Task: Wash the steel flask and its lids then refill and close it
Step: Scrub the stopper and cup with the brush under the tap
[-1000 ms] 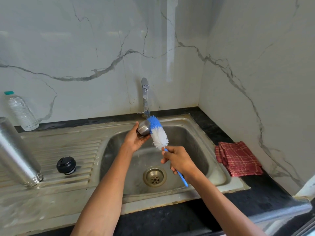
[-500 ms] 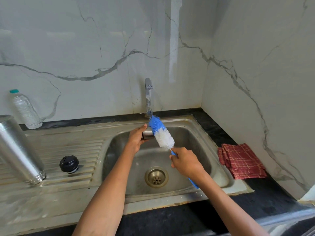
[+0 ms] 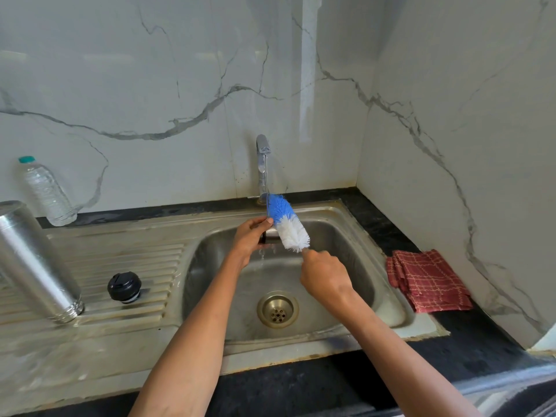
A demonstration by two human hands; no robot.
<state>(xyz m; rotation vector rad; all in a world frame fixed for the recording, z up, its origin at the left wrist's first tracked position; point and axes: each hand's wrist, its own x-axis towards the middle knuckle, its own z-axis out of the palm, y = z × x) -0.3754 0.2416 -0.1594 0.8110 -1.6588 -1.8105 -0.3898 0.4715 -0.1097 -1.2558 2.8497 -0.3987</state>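
Note:
Over the sink basin [image 3: 355, 260], my left hand [image 3: 249, 239] grips the steel lid [image 3: 269, 236], mostly hidden behind the fingers and the brush. My right hand [image 3: 325, 273] holds the handle of a blue-and-white bottle brush [image 3: 287, 222], whose bristles lie against the lid under a thin stream from the tap [image 3: 262, 164]. The steel flask [image 3: 33, 263] stands upside down on the left drainboard. The black inner lid [image 3: 124, 287] sits on the ribs beside it.
A clear plastic water bottle [image 3: 45, 191] with a teal cap stands at the back left against the marble wall. A folded red checked cloth [image 3: 430, 281] lies on the black counter right of the sink. The drain [image 3: 277, 309] is below my hands.
Both hands and the brush have moved up under the tap's stream; the lid is now more hidden behind the brush. The flask and black lid stay put.

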